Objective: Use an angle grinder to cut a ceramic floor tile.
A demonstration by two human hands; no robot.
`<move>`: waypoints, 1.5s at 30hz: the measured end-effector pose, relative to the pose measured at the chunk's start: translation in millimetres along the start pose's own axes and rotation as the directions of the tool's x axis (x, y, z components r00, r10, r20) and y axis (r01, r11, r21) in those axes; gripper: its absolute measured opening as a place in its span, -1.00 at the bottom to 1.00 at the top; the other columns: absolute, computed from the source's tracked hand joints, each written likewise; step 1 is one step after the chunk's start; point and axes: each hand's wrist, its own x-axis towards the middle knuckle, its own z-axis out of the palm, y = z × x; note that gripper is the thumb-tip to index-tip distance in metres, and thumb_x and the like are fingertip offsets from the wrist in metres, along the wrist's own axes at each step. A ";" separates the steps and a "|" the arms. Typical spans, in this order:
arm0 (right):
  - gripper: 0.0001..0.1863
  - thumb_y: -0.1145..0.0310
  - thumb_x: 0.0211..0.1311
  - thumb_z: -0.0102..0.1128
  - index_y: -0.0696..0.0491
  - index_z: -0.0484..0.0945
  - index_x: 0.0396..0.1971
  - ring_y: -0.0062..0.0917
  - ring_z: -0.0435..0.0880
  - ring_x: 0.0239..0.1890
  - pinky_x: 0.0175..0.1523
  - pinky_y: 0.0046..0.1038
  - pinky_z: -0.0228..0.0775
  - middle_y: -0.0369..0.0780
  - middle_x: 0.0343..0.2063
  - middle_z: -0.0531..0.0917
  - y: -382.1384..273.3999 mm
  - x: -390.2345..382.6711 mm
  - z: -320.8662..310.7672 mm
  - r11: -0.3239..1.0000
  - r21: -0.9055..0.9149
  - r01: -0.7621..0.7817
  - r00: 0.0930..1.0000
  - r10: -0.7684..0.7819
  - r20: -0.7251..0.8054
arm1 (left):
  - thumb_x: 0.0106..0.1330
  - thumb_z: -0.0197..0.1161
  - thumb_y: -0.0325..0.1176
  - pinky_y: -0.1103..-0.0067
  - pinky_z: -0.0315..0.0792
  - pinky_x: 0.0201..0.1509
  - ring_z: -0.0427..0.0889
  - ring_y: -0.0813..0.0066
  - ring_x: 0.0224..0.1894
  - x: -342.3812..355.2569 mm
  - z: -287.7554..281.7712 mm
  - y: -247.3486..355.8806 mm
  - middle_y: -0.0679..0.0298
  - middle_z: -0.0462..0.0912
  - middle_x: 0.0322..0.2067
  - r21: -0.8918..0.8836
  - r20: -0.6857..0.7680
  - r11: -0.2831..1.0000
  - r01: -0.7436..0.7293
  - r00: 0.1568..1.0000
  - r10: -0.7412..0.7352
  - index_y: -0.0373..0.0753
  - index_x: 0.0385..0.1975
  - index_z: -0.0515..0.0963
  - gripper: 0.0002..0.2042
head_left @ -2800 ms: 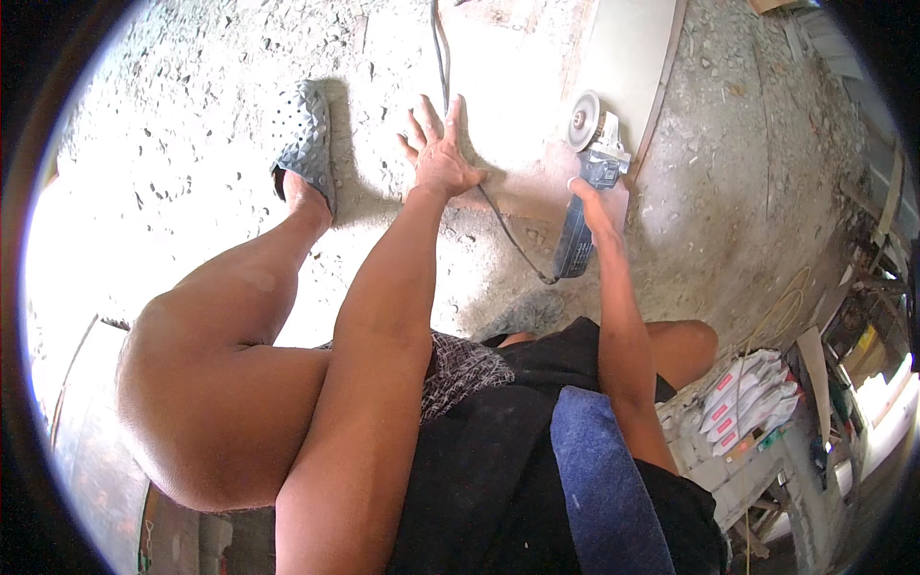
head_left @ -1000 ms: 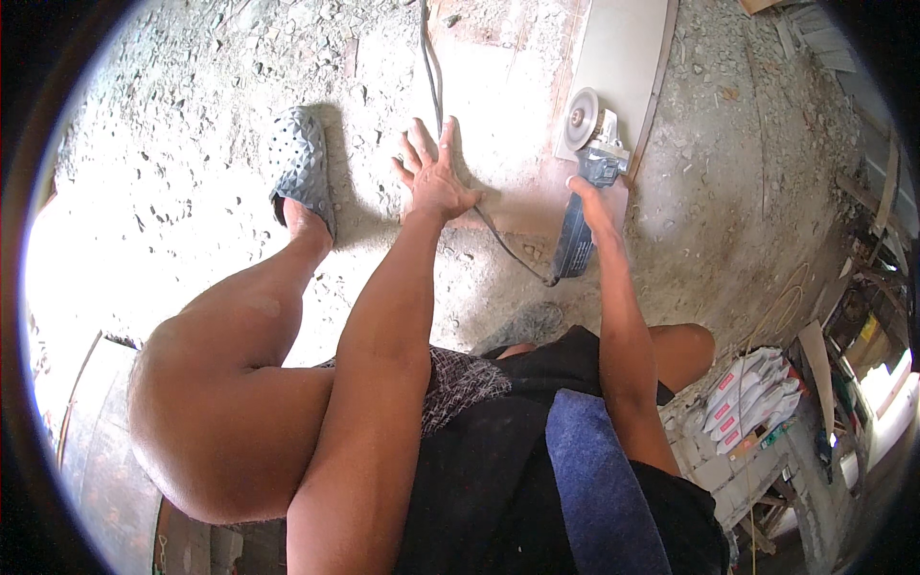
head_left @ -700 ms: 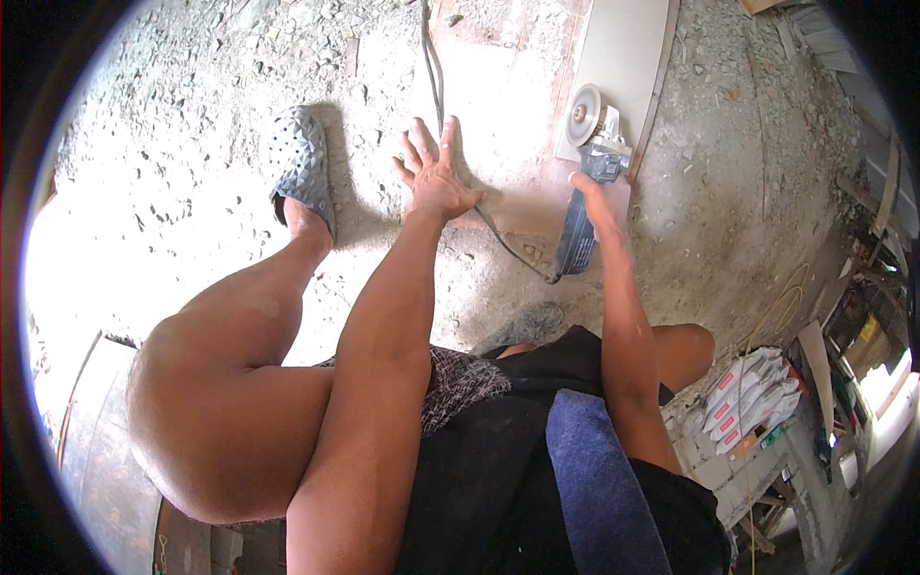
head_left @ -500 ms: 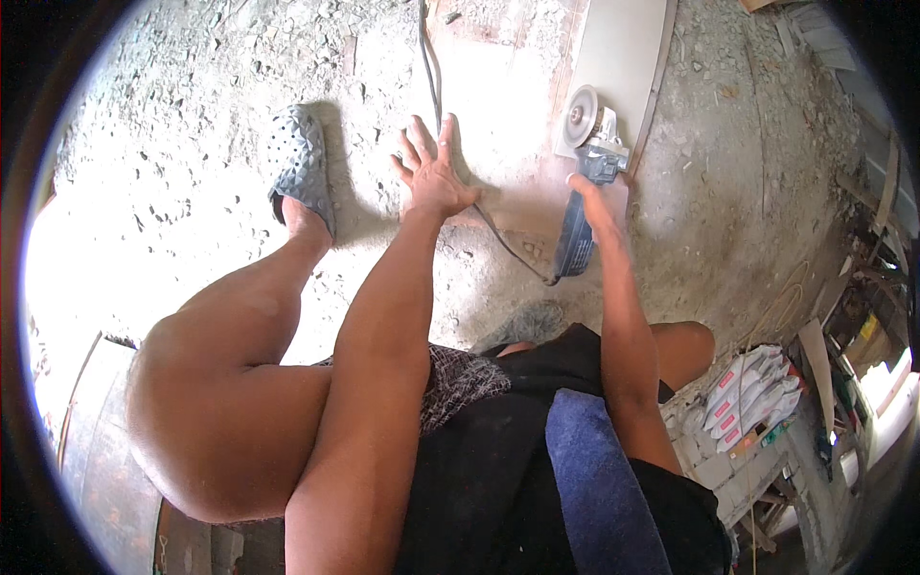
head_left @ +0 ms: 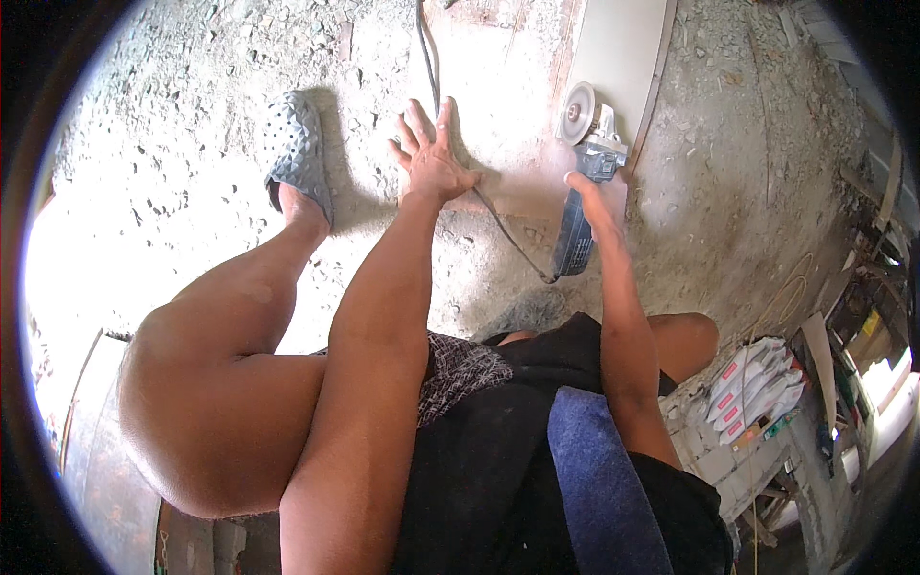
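In my right hand (head_left: pixel 596 203) is an angle grinder (head_left: pixel 575 225), gripped round its dark blue body with the thumb along the top. Its round disc (head_left: pixel 577 113) stands over the left edge of a long pale panel (head_left: pixel 618 57), with haze and fine dust about the lower end. My left hand (head_left: pixel 433 163) lies spread on a dusty pale board (head_left: pixel 498 105), fingers apart and holding nothing. The grinder's dark cord (head_left: pixel 508 237) runs from the tool's rear end, passes under my left hand and continues toward the far edge.
Rough, gritty ground (head_left: pixel 211 125) with loose stone chips surrounds the board. My left foot, in a grey clog (head_left: pixel 299 153), rests left of my left hand. White packages (head_left: pixel 757 388) lie at the lower right, near wood scraps and clutter along the right side.
The view has shifted slightly. The disc and the grinder hold almost the same place on the panel, and my left hand stays spread on the board.
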 end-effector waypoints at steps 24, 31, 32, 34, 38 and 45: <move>-0.59 0.32 -0.09 0.39 0.17 0.63 -0.19 -0.50 0.63 -0.35 -0.19 -0.38 0.47 -0.25 -0.34 0.69 -18.7 15.7 -1.7 0.999 -0.031 0.007 1.000 -0.006 0.011 | -0.31 0.64 0.18 -0.21 -0.53 0.45 -0.61 -0.30 0.50 0.0 -2.9 4.7 -0.17 -0.61 0.48 -0.011 0.034 1.000 0.010 0.999 -0.009 0.29 0.52 -0.32 0.40; -0.65 0.32 -0.08 0.40 0.17 0.66 -0.25 -0.50 0.63 -0.34 -0.18 -0.39 0.46 -0.24 -0.36 0.70 -27.6 16.6 -1.1 0.997 -0.075 0.008 1.000 -0.008 0.007 | -0.33 0.65 0.16 -0.18 -0.52 0.46 -0.63 -0.26 0.51 -1.5 -6.2 4.7 -0.15 -0.63 0.48 -0.001 0.051 1.000 0.024 0.998 -0.024 0.27 0.53 -0.32 0.42; -0.65 0.32 -0.08 0.39 0.17 0.66 -0.26 -0.49 0.63 -0.35 -0.18 -0.39 0.46 -0.23 -0.37 0.70 -28.9 15.7 -0.1 0.997 -0.069 0.017 1.000 -0.017 -0.003 | -0.33 0.65 0.16 -0.18 -0.52 0.46 -0.63 -0.26 0.51 -1.9 -6.1 4.4 -0.15 -0.63 0.48 -0.002 0.050 1.000 0.024 0.998 -0.024 0.27 0.53 -0.32 0.42; -0.66 0.31 -0.08 0.39 0.17 0.67 -0.27 -0.49 0.63 -0.35 -0.18 -0.39 0.46 -0.23 -0.37 0.70 -29.7 16.3 0.6 0.998 -0.063 0.025 1.000 -0.026 -0.012 | -0.34 0.65 0.17 -0.17 -0.54 0.46 -0.65 -0.25 0.50 -2.0 -5.6 4.2 -0.14 -0.64 0.48 -0.022 0.053 1.000 0.021 0.998 -0.020 0.26 0.53 -0.32 0.42; -0.65 0.29 -0.08 0.40 0.18 0.67 -0.28 -0.49 0.63 -0.35 -0.19 -0.38 0.46 -0.23 -0.37 0.71 -28.3 21.9 -0.4 0.997 -0.067 0.034 0.999 -0.035 -0.023 | -0.35 0.65 0.17 -0.17 -0.55 0.46 -0.67 -0.24 0.50 -1.2 -9.9 7.9 -0.14 -0.65 0.48 -0.014 0.070 0.999 0.036 0.997 -0.035 0.26 0.53 -0.31 0.42; -0.65 0.29 -0.10 0.40 0.19 0.67 -0.30 -0.51 0.63 -0.39 -0.24 -0.39 0.45 -0.24 -0.39 0.70 -27.1 31.3 -1.5 0.998 0.010 0.061 0.998 -0.060 -0.023 | -0.36 0.66 0.15 -0.17 -0.55 0.47 -0.65 -0.23 0.51 0.6 -4.9 7.7 -0.11 -0.67 0.48 -0.008 0.062 1.000 0.030 0.998 -0.030 0.28 0.53 -0.32 0.43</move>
